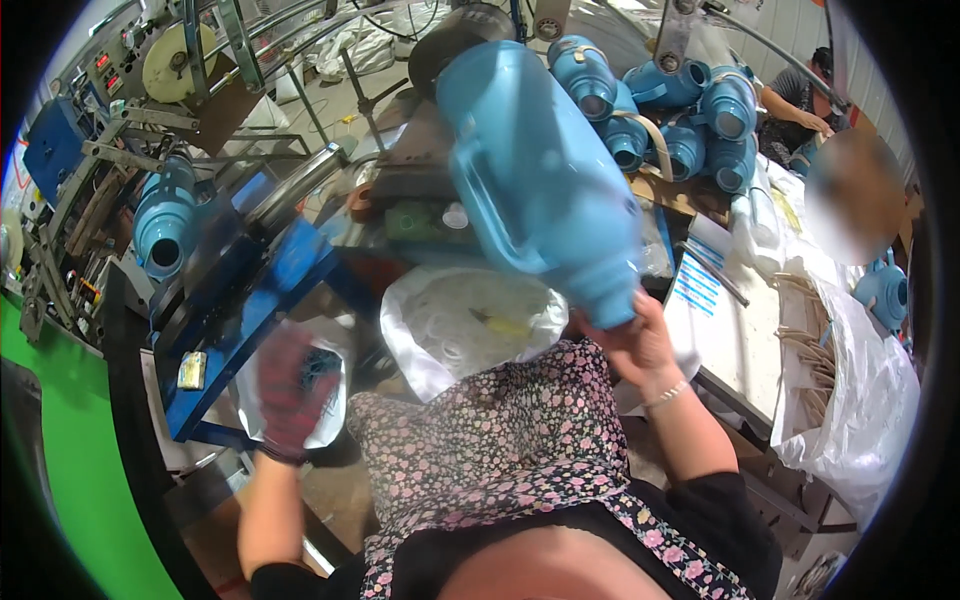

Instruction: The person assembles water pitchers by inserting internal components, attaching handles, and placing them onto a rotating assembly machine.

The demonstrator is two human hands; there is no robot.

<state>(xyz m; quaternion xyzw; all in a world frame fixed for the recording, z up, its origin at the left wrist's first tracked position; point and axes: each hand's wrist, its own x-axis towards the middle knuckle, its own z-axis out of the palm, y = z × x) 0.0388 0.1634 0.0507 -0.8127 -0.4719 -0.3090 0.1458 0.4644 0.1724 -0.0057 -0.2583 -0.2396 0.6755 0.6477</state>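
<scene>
The right hand (640,345) grips the blue jug (560,180), centre, by its near mouth end — presumably for its narrowness; the gloved left hand (287,388) blurs over the left white bag (328,428) — finger spread untellable.

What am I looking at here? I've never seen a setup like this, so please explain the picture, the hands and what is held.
There is no robot: these are a person's own two hands. The one picture looks down from a wide camera on the person's head, so straight edges bend near the rim.

The right hand, bare, holds a blue flask by its neck, which points toward the person. The left hand, in a dark red glove, is blurred over a small bag; I cannot tell whether it grips anything.

On the right, a bench bears a striped sheet and a dark bar. More flasks are piled beyond it. Another person sits farther back.
</scene>
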